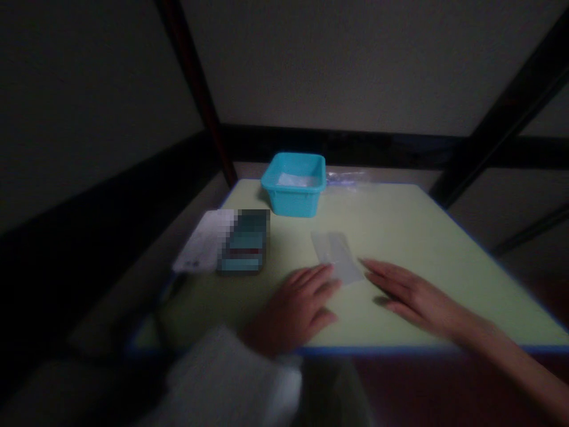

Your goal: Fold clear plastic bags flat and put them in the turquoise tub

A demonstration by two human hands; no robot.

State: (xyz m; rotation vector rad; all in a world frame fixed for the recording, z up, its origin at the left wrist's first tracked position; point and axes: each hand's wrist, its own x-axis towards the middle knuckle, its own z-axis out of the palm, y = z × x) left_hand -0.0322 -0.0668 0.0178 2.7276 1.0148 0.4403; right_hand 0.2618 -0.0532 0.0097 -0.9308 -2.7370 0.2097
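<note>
A thin, see-through plastic piece (pixel 340 252), perhaps a small bag or sleeve, lies flat on the light green table (pixel 400 219). My left hand (pixel 302 305) rests at its near left edge, palm down, with fingers stretched out and the fingertips on or right beside the plastic. To the right of the piece, my right hand (pixel 406 293) hovers over or lies on the table with its fingers extended. Its fingertips are close to the plastic's right edge; I cannot tell whether they touch. Neither hand grasps anything.
A turquoise plastic basket (pixel 296 201) with whitish contents stands at the back. Crumpled transparent film (pixel 349 179) lies to its right. On the left are a white paper sheet (pixel 202 240) and a pixelated dark teal item (pixel 244 243). Blue edging (pixel 444 350) borders the table.
</note>
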